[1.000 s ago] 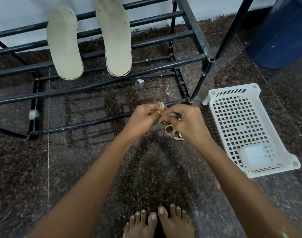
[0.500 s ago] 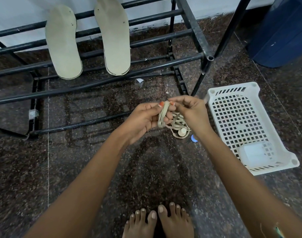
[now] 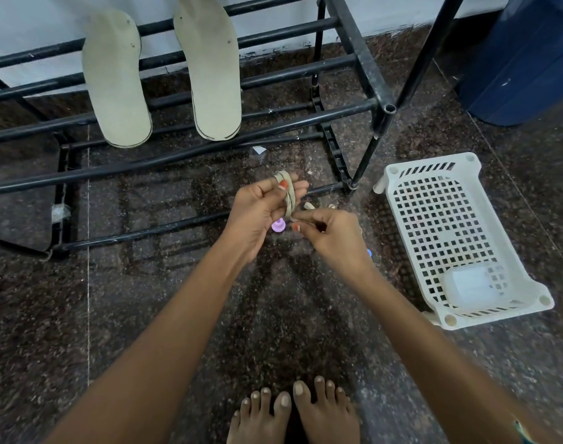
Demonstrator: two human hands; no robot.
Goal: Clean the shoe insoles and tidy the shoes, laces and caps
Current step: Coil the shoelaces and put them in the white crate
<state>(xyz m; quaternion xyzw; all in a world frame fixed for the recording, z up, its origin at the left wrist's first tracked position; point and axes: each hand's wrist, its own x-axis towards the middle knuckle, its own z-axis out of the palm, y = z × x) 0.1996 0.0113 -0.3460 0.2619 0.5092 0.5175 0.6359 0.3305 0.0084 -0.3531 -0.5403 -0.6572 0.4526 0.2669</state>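
Both grips on one beige lace (image 3: 288, 193), held above the floor (image 3: 145, 315).
Left hand (image 3: 261, 209) has the lace looped round its fingers, thumb pressing it down; right hand (image 3: 331, 235) pinches the lace's lower part. Two insoles (image 3: 116, 84) (image 3: 209, 75) lie across the black rack (image 3: 363, 59); a white basket (image 3: 430, 161) stands on the right.

We find nothing to read: no lettering, brand or number shows on the insoles (image 3: 116, 81), white basket (image 3: 497, 314), black rack (image 3: 362, 59) or blue bin (image 3: 523, 59).
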